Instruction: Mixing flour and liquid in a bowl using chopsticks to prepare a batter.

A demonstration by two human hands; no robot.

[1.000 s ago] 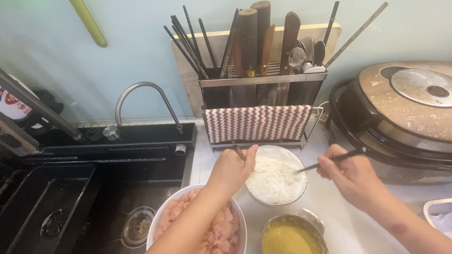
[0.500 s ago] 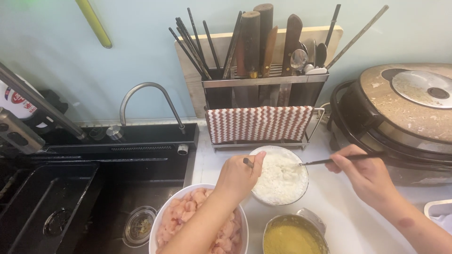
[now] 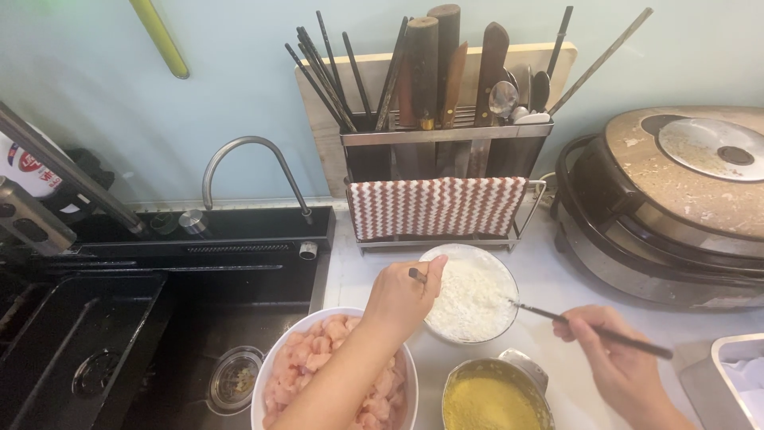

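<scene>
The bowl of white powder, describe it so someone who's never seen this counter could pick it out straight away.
Start at the metal utensil rack with the red-and-white zigzag cloth hanging on it. Directly in front stands the bowl of white powder. The neighbouring bowls hold pale pink meat pieces and yellow liquid; only this one is white.

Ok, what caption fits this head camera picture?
Left hand steadies a bowl of white flour while right hand dips chopsticks in.

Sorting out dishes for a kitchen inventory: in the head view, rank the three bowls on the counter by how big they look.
1. Bowl of raw chicken pieces, largest, though partly cut off and nearest the camera.
2. White bowl of flour.
3. Metal bowl of yellow crumbs, smallest, also cut off, so unsure.
</scene>
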